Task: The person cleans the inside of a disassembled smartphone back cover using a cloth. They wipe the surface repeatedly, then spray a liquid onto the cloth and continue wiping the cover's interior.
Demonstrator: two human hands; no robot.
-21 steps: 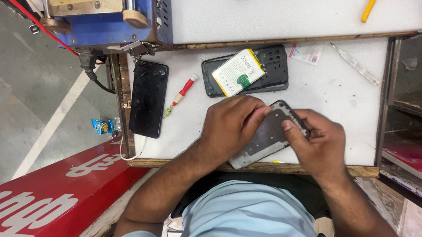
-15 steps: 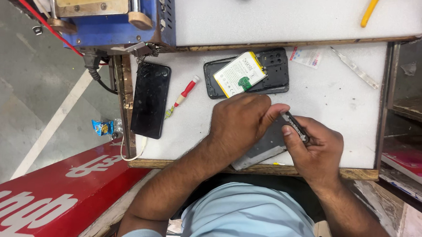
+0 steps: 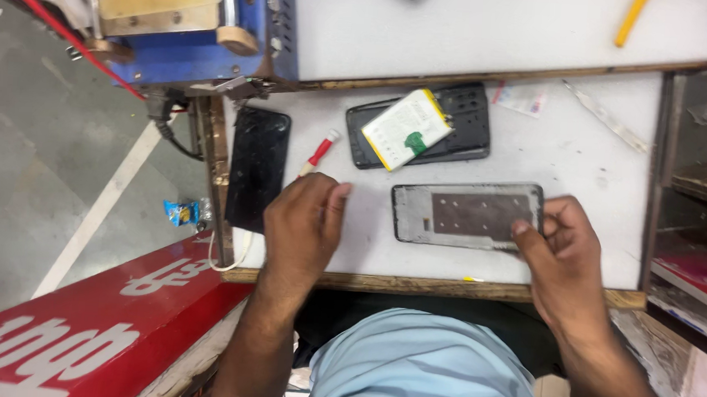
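Observation:
A grey phone frame (image 3: 467,214) lies flat on the white table (image 3: 592,172), inner side up. My right hand (image 3: 559,248) grips its right end, thumb on the lower right corner and fingers curled at the edge. My left hand (image 3: 303,220) rests loosely on the table left of the frame, holding nothing. Its fingertips point toward a small red-handled screwdriver (image 3: 319,151) just beyond them, without touching it.
A black back cover (image 3: 465,119) carrying a white, yellow and green battery (image 3: 407,128) lies behind the frame. At the table's left edge lies a black phone screen (image 3: 257,168). A blue machine (image 3: 191,41), a yellow tool (image 3: 630,19) and metal tweezers (image 3: 604,116) sit farther back.
Both hands held the frame tilted up together. Now it lies flat and farther right, my left hand has let go and moved left, and my right hand stays at its right end.

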